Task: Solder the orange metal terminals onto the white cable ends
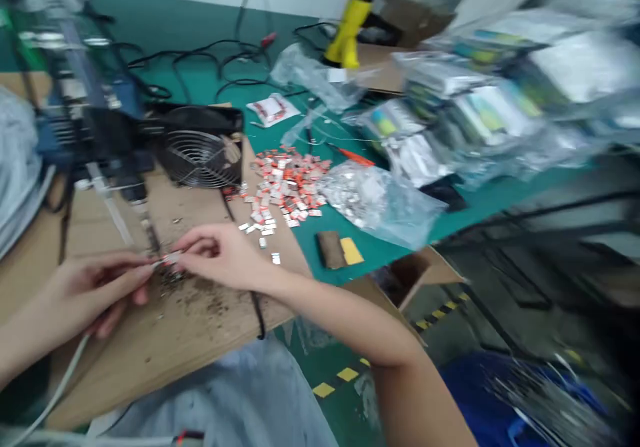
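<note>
My left hand [95, 290] is closed in a pinch on the end of a pale grey cable [67, 377], whose length trails down towards the front. Opposite it, the fingertips of my right hand [223, 253] pinch a small metal connector [171, 258] with a bit of orange on it. The cable end and the connector meet just below the tip of what looks like a mounted soldering iron [150, 230]. Fingers partly cover the joint, so I cannot tell whether the two are attached. Dark crumbs of residue [177, 283] lie on the cardboard [230, 320] beneath my hands.
A fan with a wire guard [200, 157] stands behind my hands. To its right lie a heap of small metal-and-orange connectors [290, 180], a clear bag of metal parts [370, 197], an orange-handled tool [353, 157] and a brown sponge [331, 249]. Bagged goods [480, 113] are piled at right.
</note>
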`<state>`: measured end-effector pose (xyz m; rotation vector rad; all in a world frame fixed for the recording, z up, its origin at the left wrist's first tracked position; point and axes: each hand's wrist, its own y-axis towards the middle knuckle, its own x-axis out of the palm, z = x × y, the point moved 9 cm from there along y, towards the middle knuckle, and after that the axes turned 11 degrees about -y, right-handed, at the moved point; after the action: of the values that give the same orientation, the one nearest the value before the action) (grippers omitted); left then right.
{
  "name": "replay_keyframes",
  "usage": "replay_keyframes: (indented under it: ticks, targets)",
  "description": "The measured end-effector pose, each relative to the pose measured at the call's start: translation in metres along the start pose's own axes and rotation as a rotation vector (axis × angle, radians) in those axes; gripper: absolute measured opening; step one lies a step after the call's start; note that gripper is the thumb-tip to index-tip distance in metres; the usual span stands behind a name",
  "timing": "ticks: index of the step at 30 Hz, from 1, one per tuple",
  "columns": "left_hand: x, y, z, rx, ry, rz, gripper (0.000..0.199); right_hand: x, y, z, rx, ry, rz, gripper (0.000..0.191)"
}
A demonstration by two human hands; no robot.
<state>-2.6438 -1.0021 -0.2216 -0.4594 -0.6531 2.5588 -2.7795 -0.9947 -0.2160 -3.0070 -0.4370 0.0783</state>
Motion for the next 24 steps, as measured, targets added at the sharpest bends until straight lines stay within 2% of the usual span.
replay_keyframes:
  ticks: [2, 4, 6, 15, 24]
  targets:
    - [0.009, -0.001, 0.007, 0.007, -0.073, -0.056, 0.013, -0.003, -0.002, 0.002, 0.048, -0.006, 0.050, 0.015]
    - [0.015, 0.000, 0.008, -0.012, -0.082, -0.142, 0.021, -0.003, -0.002, 0.005, 0.105, -0.003, 0.047, 0.016]
    - [0.012, 0.001, 0.008, -0.009, -0.068, -0.158, 0.024, -0.004, -0.002, 0.007, 0.138, -0.016, 0.053, 0.015]
    - [0.009, -0.002, 0.022, 0.229, 0.081, -0.133, 0.023, -0.005, -0.005, 0.002, 0.126, -0.045, 0.089, 0.009]
    - [0.008, 0.000, 0.027, 0.254, 0.090, -0.110, 0.021, -0.006, -0.005, 0.005, 0.117, -0.044, 0.075, 0.009]
